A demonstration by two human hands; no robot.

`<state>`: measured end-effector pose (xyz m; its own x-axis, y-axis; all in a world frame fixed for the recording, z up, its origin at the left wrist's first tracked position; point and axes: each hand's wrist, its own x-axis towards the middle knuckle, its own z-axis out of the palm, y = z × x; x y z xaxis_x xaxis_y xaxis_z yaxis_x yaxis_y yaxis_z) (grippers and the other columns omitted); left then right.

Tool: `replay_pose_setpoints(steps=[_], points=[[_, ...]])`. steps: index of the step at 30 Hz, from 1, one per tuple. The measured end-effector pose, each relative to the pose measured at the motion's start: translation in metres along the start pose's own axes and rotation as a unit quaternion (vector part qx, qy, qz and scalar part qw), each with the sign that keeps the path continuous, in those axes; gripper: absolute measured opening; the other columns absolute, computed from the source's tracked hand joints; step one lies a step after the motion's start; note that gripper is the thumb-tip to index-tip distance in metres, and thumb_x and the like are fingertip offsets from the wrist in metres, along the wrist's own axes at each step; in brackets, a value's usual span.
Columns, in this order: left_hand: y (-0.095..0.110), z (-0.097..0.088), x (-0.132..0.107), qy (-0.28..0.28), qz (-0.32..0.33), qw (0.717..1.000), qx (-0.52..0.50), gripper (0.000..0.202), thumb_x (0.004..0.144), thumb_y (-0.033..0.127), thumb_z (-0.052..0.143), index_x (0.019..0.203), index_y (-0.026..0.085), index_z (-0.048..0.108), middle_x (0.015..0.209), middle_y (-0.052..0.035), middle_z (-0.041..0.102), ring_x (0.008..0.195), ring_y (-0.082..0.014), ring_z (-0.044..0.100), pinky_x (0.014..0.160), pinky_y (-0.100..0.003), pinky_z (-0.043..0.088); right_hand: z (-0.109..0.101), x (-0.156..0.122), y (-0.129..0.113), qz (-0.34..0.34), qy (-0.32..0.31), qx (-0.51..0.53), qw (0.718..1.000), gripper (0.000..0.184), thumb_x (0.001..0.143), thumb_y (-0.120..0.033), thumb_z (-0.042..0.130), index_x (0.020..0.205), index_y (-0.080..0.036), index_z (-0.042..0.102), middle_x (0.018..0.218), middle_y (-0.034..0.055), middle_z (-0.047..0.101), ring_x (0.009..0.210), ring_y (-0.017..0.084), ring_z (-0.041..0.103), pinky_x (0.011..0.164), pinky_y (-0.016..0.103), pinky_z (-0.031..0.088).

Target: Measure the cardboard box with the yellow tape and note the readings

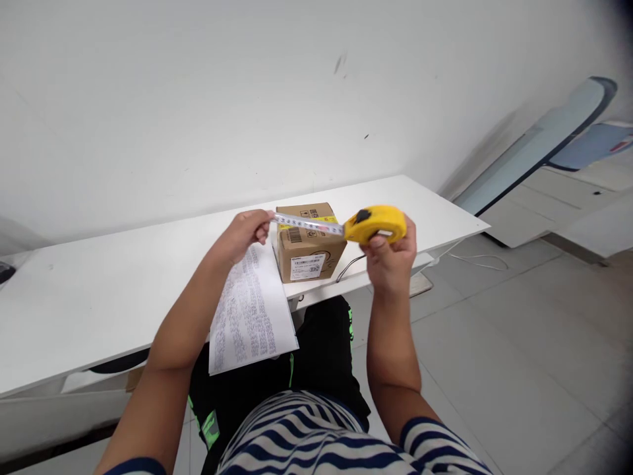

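Observation:
My right hand [391,258] grips the yellow case of a tape measure [376,223] with a black lock button on top. Its blade runs out to the left, where my left hand [244,234] pinches the free end between thumb and fingers. The pulled-out blade passes in front of and above a brown cardboard box [311,245], and I cannot tell whether it touches the box. The box bears a white shipping label, a barcode and yellow tape. Beneath my left hand lies a sheet of paper [252,310] covered in writing, hanging over the table's front edge.
The box and paper rest on a long white table [119,284] against a white wall. A dark cable [350,265] lies right of the box. Farther right, a large pale panel with a dark rim [544,145] leans near white cabinets [534,204]. My legs are under the table edge.

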<state>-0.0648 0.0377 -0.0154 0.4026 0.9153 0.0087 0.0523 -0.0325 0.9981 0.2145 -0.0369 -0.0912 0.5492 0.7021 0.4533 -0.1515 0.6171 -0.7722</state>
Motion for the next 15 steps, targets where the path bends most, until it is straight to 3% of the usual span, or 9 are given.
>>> replay_pose_setpoints(steps=[3,6,11,15], points=[[-0.013,-0.022,0.016,0.082,-0.039,0.996,0.015,0.032,0.087,0.038,0.068,0.065,0.019,0.055,0.055,0.0054,0.045,0.052,-0.0085,0.043,0.058,-0.025,0.04,-0.029,0.052,0.012,0.022,-0.004,-0.009,1.0,0.074,0.053,-0.055,0.097,0.116,-0.029,0.068,0.099,-0.0006,0.065,0.075,0.011,0.056,0.051,0.019,0.038],[-0.027,-0.024,0.021,0.078,-0.084,0.992,0.055,0.032,0.087,0.039,0.065,0.064,0.019,0.055,0.055,0.0045,0.047,0.051,-0.0092,0.044,0.058,-0.027,0.039,-0.043,0.077,0.028,0.068,-0.016,-0.008,0.998,0.073,0.052,-0.051,0.097,0.116,-0.027,0.071,0.099,-0.0008,0.067,0.074,0.01,0.055,0.051,0.019,0.036],[-0.034,-0.002,0.025,0.024,-0.083,0.989,0.122,0.04,0.088,0.048,0.068,0.065,0.02,0.054,0.059,0.0027,0.049,0.055,-0.0106,0.045,0.062,-0.028,0.037,-0.031,0.066,0.045,0.103,-0.071,-0.017,0.992,0.085,0.053,-0.048,0.099,0.129,-0.026,0.07,0.098,-0.0029,0.068,0.071,0.008,0.052,0.055,0.02,0.041],[-0.034,0.011,0.029,0.023,-0.083,0.981,0.174,0.048,0.087,0.061,0.069,0.068,0.021,0.051,0.065,0.0016,0.052,0.058,-0.0119,0.045,0.062,-0.029,0.036,-0.022,0.054,0.048,0.1,-0.074,-0.008,0.992,0.085,0.061,-0.048,0.097,0.137,-0.026,0.066,0.096,-0.0039,0.066,0.07,0.007,0.048,0.056,0.02,0.041]])
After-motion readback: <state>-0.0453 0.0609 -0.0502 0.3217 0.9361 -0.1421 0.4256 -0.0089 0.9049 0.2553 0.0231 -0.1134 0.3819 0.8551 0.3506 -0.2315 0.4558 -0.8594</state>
